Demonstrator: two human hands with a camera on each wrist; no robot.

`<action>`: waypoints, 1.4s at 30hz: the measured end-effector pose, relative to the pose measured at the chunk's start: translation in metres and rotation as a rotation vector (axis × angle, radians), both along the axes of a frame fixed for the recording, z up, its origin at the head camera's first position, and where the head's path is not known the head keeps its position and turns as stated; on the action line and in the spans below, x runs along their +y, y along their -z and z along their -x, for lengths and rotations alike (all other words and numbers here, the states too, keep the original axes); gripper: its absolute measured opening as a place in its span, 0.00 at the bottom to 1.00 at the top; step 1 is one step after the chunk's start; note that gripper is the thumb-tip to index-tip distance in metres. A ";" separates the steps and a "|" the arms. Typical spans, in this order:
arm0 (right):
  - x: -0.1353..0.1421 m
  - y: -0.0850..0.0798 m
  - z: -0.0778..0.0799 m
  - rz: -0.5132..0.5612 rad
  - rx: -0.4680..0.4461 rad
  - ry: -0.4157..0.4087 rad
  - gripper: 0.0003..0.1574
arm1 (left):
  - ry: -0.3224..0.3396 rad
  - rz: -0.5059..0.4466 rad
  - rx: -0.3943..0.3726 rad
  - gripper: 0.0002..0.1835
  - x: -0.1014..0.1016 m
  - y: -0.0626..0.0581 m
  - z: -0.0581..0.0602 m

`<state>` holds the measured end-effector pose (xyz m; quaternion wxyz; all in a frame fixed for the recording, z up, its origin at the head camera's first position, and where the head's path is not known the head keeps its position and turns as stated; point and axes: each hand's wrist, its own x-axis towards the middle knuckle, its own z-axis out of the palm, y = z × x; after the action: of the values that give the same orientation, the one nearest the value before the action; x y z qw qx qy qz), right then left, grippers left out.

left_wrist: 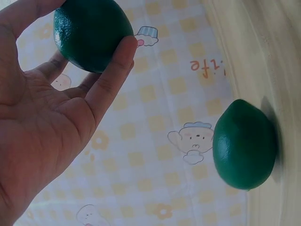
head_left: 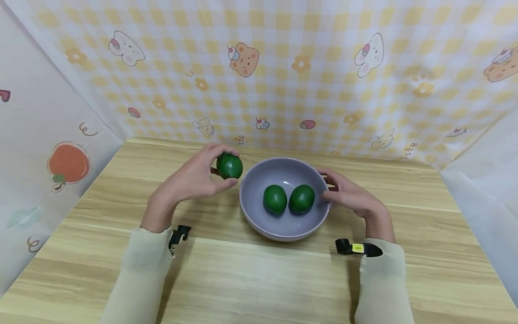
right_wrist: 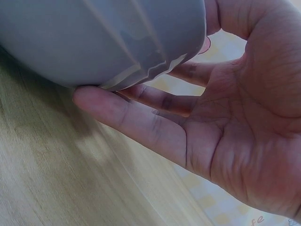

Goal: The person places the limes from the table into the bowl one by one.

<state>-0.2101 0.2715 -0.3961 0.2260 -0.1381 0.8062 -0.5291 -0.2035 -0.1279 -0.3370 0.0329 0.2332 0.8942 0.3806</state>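
Note:
My left hand (head_left: 198, 173) holds a green lime (head_left: 229, 166) between thumb and fingers, just left of the bowl and above the table. In the left wrist view this lime (left_wrist: 94, 33) sits at the fingertips. Another lime (left_wrist: 244, 143) rests on the wood there; the head view does not show it. Two more limes, one on the left (head_left: 275, 200) and one on the right (head_left: 302, 199), lie side by side inside the grey bowl (head_left: 283, 229). My right hand (head_left: 350, 191) grips the bowl's right side, thumb at the rim and fingers against the outer wall.
The wooden table (head_left: 251, 279) runs back to a yellow checked cloth (head_left: 275, 90) with cartoon prints. A white printed sheet (head_left: 40, 135) borders the left side, and a pale sheet (head_left: 481, 193) the right. Both wrists carry black camera mounts (head_left: 358, 248).

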 end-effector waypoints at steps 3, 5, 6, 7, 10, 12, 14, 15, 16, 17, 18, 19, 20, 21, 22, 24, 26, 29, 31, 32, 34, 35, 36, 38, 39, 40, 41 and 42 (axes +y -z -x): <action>0.000 -0.001 0.000 -0.001 0.003 -0.001 0.44 | -0.004 -0.022 0.006 0.29 0.002 0.002 0.001; 0.000 -0.001 0.000 -0.003 0.005 -0.001 0.44 | 0.003 -0.035 0.009 0.29 0.004 0.003 0.002; 0.000 -0.001 0.000 -0.003 0.005 -0.001 0.44 | 0.007 -0.037 0.007 0.29 0.005 0.004 0.002; 0.000 -0.001 0.000 -0.004 0.005 -0.001 0.44 | 0.012 -0.038 0.005 0.29 0.006 0.004 0.002; 0.000 -0.001 0.000 -0.005 0.002 0.001 0.45 | 0.025 -0.044 0.008 0.29 0.010 0.005 0.002; 0.000 -0.001 0.000 -0.007 0.001 0.004 0.45 | 0.027 -0.047 0.013 0.30 0.012 0.006 0.002; 0.000 -0.001 0.000 -0.008 0.001 0.005 0.45 | 0.029 -0.054 0.022 0.31 0.013 0.006 0.002; 0.000 -0.001 0.000 -0.009 0.002 0.006 0.45 | 0.028 -0.057 0.025 0.31 0.014 0.007 0.002; 0.000 0.000 0.000 -0.010 0.002 0.008 0.45 | 0.031 -0.064 0.022 0.31 0.015 0.007 0.002; 0.000 0.000 0.000 -0.012 0.003 0.009 0.45 | 0.033 -0.069 0.020 0.31 0.015 0.007 0.002; 0.000 0.000 0.000 -0.010 0.003 0.007 0.45 | 0.035 -0.074 0.015 0.31 0.016 0.008 0.002; 0.000 0.000 0.000 -0.009 0.003 0.006 0.45 | 0.036 -0.077 0.008 0.31 0.017 0.008 0.002; 0.000 0.000 0.000 -0.009 0.003 0.006 0.45 | 0.037 -0.080 0.002 0.31 0.017 0.009 0.003; 0.000 0.000 0.000 -0.009 0.002 0.005 0.45 | 0.038 -0.080 -0.005 0.30 0.018 0.009 0.003; -0.001 0.000 0.000 -0.008 0.001 0.005 0.45 | 0.038 -0.078 -0.011 0.30 0.019 0.009 0.003; -0.001 -0.001 0.000 -0.009 0.000 0.005 0.45 | 0.039 -0.076 -0.023 0.30 0.021 0.011 0.003; 0.000 -0.001 0.000 -0.012 -0.001 0.006 0.45 | 0.038 -0.072 -0.028 0.30 0.023 0.012 0.003; 0.000 -0.001 0.000 -0.015 -0.001 0.004 0.45 | 0.035 -0.071 -0.032 0.30 0.025 0.013 0.003; 0.000 -0.001 0.000 -0.015 -0.002 0.002 0.44 | 0.032 -0.073 -0.034 0.30 0.025 0.012 0.003; 0.000 -0.001 0.000 -0.015 -0.002 0.002 0.44 | 0.032 -0.073 -0.035 0.30 0.025 0.012 0.003; 0.000 -0.002 0.000 -0.013 -0.003 0.001 0.44 | 0.029 -0.072 -0.035 0.30 0.025 0.011 0.003; 0.000 -0.002 0.000 -0.013 -0.004 0.002 0.44 | 0.028 -0.071 -0.032 0.30 0.026 0.011 0.003; 0.000 -0.001 0.000 -0.011 -0.004 0.002 0.45 | 0.029 -0.070 -0.027 0.30 0.026 0.011 0.003; 0.000 -0.001 0.000 -0.010 -0.004 0.004 0.45 | 0.027 -0.069 -0.015 0.30 0.027 0.010 0.004; 0.000 -0.001 0.000 -0.011 -0.005 0.005 0.45 | 0.028 -0.070 -0.010 0.30 0.027 0.010 0.004; 0.000 -0.001 0.000 -0.011 -0.004 0.005 0.45 | 0.029 -0.072 -0.006 0.30 0.028 0.009 0.005; 0.000 -0.001 0.000 -0.013 -0.005 0.005 0.45 | 0.029 -0.072 -0.001 0.30 0.029 0.009 0.005; 0.000 -0.001 0.000 -0.013 -0.004 0.004 0.45 | 0.030 -0.076 0.000 0.31 0.029 0.009 0.005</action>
<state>-0.2100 0.2712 -0.3951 0.2274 -0.1340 0.8095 -0.5244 -0.2083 -0.0986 -0.3459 0.0295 0.2478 0.8756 0.4137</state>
